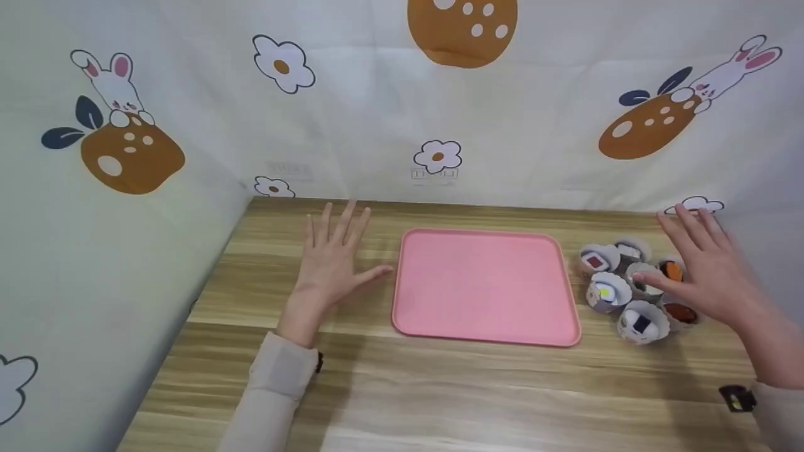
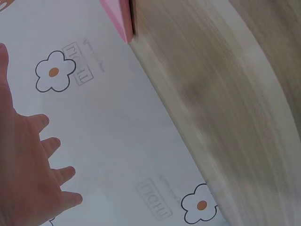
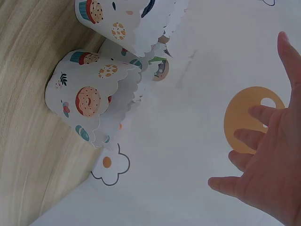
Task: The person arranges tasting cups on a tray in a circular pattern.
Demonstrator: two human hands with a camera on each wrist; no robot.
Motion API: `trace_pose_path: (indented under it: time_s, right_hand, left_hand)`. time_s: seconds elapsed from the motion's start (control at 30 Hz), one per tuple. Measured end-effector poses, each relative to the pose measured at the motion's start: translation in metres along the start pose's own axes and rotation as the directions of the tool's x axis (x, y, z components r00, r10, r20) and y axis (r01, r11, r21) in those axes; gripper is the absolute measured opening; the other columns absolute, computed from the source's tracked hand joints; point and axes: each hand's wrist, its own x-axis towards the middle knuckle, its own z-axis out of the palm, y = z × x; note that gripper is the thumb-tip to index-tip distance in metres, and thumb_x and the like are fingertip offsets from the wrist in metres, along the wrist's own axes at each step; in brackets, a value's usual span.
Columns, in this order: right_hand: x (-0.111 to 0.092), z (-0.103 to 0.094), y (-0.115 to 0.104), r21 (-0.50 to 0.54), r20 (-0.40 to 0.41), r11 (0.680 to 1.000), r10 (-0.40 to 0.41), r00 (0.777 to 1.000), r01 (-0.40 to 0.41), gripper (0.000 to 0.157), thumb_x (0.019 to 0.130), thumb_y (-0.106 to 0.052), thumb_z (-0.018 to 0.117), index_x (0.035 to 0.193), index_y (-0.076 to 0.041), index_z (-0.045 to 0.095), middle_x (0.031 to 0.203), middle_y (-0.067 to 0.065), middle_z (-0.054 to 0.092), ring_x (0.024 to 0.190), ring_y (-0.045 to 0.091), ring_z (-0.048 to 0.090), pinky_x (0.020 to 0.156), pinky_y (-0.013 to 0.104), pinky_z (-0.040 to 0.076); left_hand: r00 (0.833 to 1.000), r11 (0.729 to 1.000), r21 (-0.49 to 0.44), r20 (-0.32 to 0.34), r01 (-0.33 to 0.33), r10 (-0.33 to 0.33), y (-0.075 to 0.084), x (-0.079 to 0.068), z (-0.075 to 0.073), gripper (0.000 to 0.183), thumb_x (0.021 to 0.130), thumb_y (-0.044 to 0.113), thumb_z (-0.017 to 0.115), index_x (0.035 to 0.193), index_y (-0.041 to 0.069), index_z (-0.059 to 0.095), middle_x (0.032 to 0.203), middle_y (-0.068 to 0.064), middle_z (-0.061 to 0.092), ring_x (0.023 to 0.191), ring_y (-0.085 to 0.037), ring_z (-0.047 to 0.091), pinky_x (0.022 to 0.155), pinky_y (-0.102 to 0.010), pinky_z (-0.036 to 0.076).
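While both hands floated released, fingers spread, nothing grasped: left hand beside pink tray, right hand near cups. Tray lay flat on wooden table; cups stood upright, packed close, just right of tray, small pieces inside. Walls looked thin, papery; judged best: light pinch per cup, straight lift, no squeezing or tilting, neighbours undisturbed, right thumb kept clear of rims.

head view high; wrist views low
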Motion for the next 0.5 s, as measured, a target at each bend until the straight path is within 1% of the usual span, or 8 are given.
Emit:
trace_pose_path:
  time_s: [0.17,0.23,0.37,0.5]
  right_hand:
    - [0.0,0.0008,0.0005,0.016,0.0,1.0,-0.008,1.0,0.008,0.104,0.087,-0.061,0.065,0.161,-0.01,0.012,0.166,0.025,0.006,0.154,0.043,-0.01,0.118,0.074,-0.001]
    - [0.0,0.0012,0.0005,0.02,0.004,1.0,-0.007,1.0,0.007,0.105,0.087,-0.061,0.065,0.161,-0.011,0.011,0.166,0.025,0.006,0.154,0.044,-0.01,0.118,0.074,-0.001]
    - [-0.0002,0.0021,0.0001,0.022,0.011,1.0,-0.001,1.0,0.0,0.105,0.087,-0.061,0.066,0.161,-0.011,0.01,0.166,0.025,0.006,0.154,0.044,-0.01,0.116,0.077,0.001]
    - [-0.0005,0.0028,-0.0006,0.026,0.018,1.0,0.005,1.0,-0.005,0.105,0.087,-0.061,0.065,0.161,-0.012,0.009,0.166,0.025,0.005,0.154,0.044,-0.009,0.113,0.08,0.002]
  left_hand:
    - [1.0,0.999,-0.033,-0.011,-0.015,0.015,0.0003,-0.0009,0.0033,0.107,0.082,0.08,0.052,0.162,0.023,0.01,0.17,-0.005,0.001,0.156,-0.041,-0.002,0.125,-0.06,-0.006]
    - [1.0,0.999,-0.027,-0.009,-0.019,0.018,0.0006,-0.0012,0.0041,0.107,0.082,0.081,0.051,0.162,0.023,0.01,0.17,-0.005,0.003,0.156,-0.04,-0.001,0.125,-0.06,-0.005]
    - [0.999,0.999,-0.032,0.019,-0.029,0.03,0.0026,-0.0027,0.0055,0.108,0.082,0.083,0.048,0.162,0.022,0.008,0.17,-0.006,0.001,0.156,-0.039,-0.002,0.125,-0.059,-0.006]
    - [0.997,0.997,-0.04,0.043,-0.059,0.061,0.0052,-0.0035,0.0075,0.111,0.082,0.081,0.052,0.162,0.02,0.007,0.17,-0.006,0.0,0.156,-0.037,-0.001,0.125,-0.057,-0.007]
